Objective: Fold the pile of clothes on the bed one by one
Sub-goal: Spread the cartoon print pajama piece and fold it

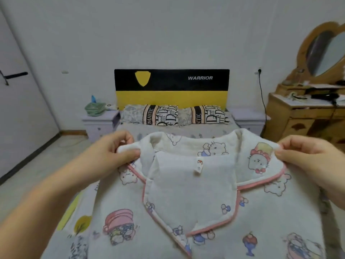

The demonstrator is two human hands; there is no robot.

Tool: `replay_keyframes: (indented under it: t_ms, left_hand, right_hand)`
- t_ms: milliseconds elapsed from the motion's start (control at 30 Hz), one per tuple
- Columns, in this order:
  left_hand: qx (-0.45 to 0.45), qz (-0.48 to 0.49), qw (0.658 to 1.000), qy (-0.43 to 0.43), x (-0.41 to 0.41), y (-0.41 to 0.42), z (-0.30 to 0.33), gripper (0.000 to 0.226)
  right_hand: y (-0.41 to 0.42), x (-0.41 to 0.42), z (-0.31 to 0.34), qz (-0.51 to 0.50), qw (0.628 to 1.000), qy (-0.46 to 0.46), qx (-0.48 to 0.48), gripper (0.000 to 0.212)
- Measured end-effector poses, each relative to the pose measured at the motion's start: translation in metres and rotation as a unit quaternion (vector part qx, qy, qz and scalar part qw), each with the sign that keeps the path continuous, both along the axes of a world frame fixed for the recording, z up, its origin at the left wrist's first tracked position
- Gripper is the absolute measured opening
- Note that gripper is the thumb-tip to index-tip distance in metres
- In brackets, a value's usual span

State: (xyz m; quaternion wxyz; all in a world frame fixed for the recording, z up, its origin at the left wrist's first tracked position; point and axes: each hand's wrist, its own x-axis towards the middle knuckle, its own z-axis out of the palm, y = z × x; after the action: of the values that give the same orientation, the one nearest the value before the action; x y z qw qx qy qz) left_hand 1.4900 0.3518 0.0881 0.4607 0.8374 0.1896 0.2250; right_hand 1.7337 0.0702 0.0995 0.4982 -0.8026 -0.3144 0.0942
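A white pajama top (186, 199) with cartoon cat prints and pink piping hangs in front of me, held up over the bed (130, 131). Its collar and a small neck label face me. My left hand (113, 148) pinches the top at its left shoulder. At the right shoulder my right hand (306, 154) pinches the fabric between thumb and fingers. The garment's lower part runs out of the frame at the bottom. No pile of other clothes shows; the held top hides most of the bed surface.
Two patterned pillows (177, 114) lie under a black and yellow headboard (171, 86). A pale nightstand (100, 124) stands left of the bed, a second one (248, 120) on the right. A wooden dresser with an oval mirror (308, 113) fills the right side. Bare floor lies to the left.
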Motion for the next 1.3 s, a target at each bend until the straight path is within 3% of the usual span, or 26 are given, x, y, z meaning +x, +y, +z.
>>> replay_keyframes:
  t_ms: [233, 467, 700, 933, 1000, 1100, 1167, 1300]
  left_hand:
    - [-0.055, 0.067, 0.977, 0.195, 0.045, 0.02, -0.178, 0.026]
    - [-0.081, 0.141, 0.943, 0.291, 0.094, 0.043, -0.327, 0.025]
    - [-0.014, 0.157, 0.934, 0.32, 0.16, 0.092, -0.414, 0.021]
    - [-0.007, 0.22, 0.947, 0.235, 0.215, 0.133, -0.472, 0.022]
    - [-0.031, 0.193, 0.931, 0.309, 0.216, 0.136, -0.498, 0.036]
    - [-0.063, 0.134, 0.89, 0.432, 0.197, 0.138, -0.533, 0.027]
    - [-0.052, 0.11, 0.878, 0.464, 0.18, 0.144, -0.548, 0.021]
    - [0.07, 0.108, 0.865, 0.484, 0.175, 0.164, -0.553, 0.025]
  right_hand:
    - [0.049, 0.024, -0.179, -0.009, 0.985, 0.102, -0.14, 0.021]
    - [0.097, 0.056, -0.332, -0.047, 0.972, 0.127, -0.191, 0.023]
    - [0.154, 0.115, -0.424, -0.038, 0.973, 0.04, -0.225, 0.017]
    - [0.209, 0.173, -0.485, -0.1, 0.972, -0.06, -0.204, 0.017]
    - [0.214, 0.178, -0.511, -0.079, 0.958, -0.046, -0.273, 0.025]
    - [0.206, 0.178, -0.547, -0.04, 0.912, -0.06, -0.404, 0.032]
    - [0.199, 0.178, -0.56, -0.036, 0.902, -0.108, -0.417, 0.024]
    - [0.196, 0.198, -0.56, -0.018, 0.897, -0.215, -0.387, 0.012]
